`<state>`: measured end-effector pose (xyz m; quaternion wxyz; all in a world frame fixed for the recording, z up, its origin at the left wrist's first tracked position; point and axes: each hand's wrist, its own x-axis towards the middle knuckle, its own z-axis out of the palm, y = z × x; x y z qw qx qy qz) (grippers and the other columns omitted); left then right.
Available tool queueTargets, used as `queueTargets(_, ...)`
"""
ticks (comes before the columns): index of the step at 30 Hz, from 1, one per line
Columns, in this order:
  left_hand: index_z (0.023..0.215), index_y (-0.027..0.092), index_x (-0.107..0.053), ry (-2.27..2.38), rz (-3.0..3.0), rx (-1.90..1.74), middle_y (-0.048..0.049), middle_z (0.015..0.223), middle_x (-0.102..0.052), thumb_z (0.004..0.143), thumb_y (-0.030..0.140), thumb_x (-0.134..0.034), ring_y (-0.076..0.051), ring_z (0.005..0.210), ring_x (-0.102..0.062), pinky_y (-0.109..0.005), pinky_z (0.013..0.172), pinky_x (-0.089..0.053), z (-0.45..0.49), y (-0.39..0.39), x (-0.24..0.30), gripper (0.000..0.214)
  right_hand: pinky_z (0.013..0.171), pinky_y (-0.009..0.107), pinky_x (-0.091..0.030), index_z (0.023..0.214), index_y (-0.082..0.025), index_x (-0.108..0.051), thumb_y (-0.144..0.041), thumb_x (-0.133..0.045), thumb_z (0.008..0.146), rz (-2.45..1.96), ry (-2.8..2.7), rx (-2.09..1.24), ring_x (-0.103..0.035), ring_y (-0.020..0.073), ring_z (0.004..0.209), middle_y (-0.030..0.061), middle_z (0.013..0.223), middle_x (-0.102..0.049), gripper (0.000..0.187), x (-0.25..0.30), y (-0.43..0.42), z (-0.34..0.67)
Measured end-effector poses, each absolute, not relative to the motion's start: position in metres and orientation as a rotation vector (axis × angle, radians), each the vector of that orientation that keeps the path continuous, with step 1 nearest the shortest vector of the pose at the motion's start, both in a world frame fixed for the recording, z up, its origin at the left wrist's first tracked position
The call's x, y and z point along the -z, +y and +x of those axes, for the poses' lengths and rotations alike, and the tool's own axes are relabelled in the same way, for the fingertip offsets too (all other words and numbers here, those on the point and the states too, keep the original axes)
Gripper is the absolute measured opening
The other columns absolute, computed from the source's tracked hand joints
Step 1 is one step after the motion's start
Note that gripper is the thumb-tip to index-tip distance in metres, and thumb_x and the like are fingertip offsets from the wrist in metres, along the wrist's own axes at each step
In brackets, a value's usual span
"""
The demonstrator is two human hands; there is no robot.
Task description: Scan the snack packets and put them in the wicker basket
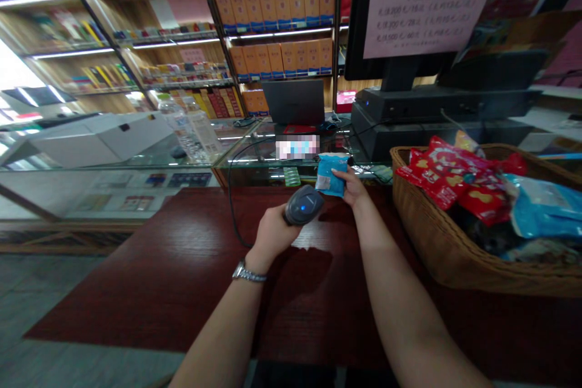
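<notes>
Several red packets [448, 170] in wicker basket [436, 242]

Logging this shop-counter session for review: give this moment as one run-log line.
left hand: handheld barcode scanner | right hand: blue packet | nearby: wicker basket

We count one left hand [274, 231], one right hand [350, 187], one scanner [304, 205], one blue packet [331, 176], one watch [249, 273], one basket [454, 254], one laptop [293, 102], one monitor [386, 70], one sign [427, 3] and two bottles [186, 130].
</notes>
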<state>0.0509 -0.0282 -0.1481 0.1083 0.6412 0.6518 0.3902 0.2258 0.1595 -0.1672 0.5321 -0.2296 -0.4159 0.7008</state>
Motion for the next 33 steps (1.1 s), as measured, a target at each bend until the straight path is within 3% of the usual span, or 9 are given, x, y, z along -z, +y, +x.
queueTargets(11, 0.093, 0.017, -0.078, 1.919, 1.872, -1.139, -0.0095, 0.086, -0.079, 0.076, 0.027, -0.07, -0.028, 0.084, -0.075, -0.031, 0.072, -0.055, 0.049, -0.028, 0.151, 0.021, 0.084, 0.041, -0.061, 0.1, -0.024, -0.062, -0.024, -0.081, 0.06, -0.542, -0.952, -1.675, -0.073, 0.0211, 0.085, -0.0012, 0.094, -0.075, 0.044, 0.161, 0.157, 0.231)
queueTargets(17, 0.101, 0.016, -0.078, 1.924, 1.89, -1.227, -0.0098, 0.09, -0.08, 0.075, 0.027, -0.071, -0.029, 0.087, -0.075, -0.032, 0.076, -0.056, 0.049, -0.029, 0.147, 0.029, 0.086, 0.04, -0.06, 0.102, -0.023, -0.062, -0.029, -0.082, 0.06, -0.541, -1.08, -1.508, -0.072, 0.0232, 0.093, 0.0017, 0.098, -0.075, 0.047, 0.11, 0.146, 0.228)
queueTargets(20, 0.101, 0.015, -0.077, 1.938, 1.87, -1.242, -0.01, 0.09, -0.08, 0.074, 0.028, -0.07, -0.029, 0.086, -0.075, -0.033, 0.076, -0.056, 0.046, -0.029, 0.145, 0.031, 0.092, 0.041, -0.057, 0.107, -0.024, -0.062, -0.033, -0.08, 0.068, -0.451, -1.184, -1.249, -0.07, 0.0214, 0.096, 0.0011, 0.102, -0.073, 0.044, 0.064, 0.125, 0.232)
queueTargets(26, 0.102, 0.015, -0.077, 1.895, 1.915, -1.191, -0.0079, 0.085, -0.08, 0.072, 0.034, -0.068, -0.029, 0.081, -0.076, -0.03, 0.07, -0.057, 0.04, -0.026, 0.144, 0.037, 0.108, 0.046, -0.045, 0.125, -0.03, -0.059, -0.034, -0.059, 0.089, -0.539, -1.327, -0.337, -0.059, 0.0222, 0.12, 0.0029, 0.124, -0.064, 0.035, -0.009, 0.056, 0.282)
queueTargets(29, 0.086, 0.017, -0.077, 1.966, 1.921, -1.172, -0.0079, 0.076, -0.079, 0.069, 0.036, -0.067, -0.031, 0.076, -0.076, -0.031, 0.066, -0.056, 0.039, -0.024, 0.144, 0.027, 0.113, 0.054, -0.038, 0.126, -0.03, -0.06, -0.026, -0.053, 0.09, -0.739, -1.217, 0.115, -0.053, 0.0264, 0.128, 0.0062, 0.126, -0.061, 0.037, -0.017, 0.037, 0.327)
queueTargets(33, 0.086, 0.019, -0.077, 1.965, 1.878, -1.157, -0.0079, 0.078, -0.08, 0.067, 0.038, -0.068, -0.032, 0.079, -0.076, -0.034, 0.068, -0.057, 0.041, -0.022, 0.144, 0.028, 0.111, 0.067, -0.032, 0.126, -0.029, -0.062, -0.019, -0.053, 0.084, -0.944, -0.97, 0.445, -0.044, 0.0343, 0.136, 0.0109, 0.129, -0.055, 0.044, -0.008, 0.039, 0.372)
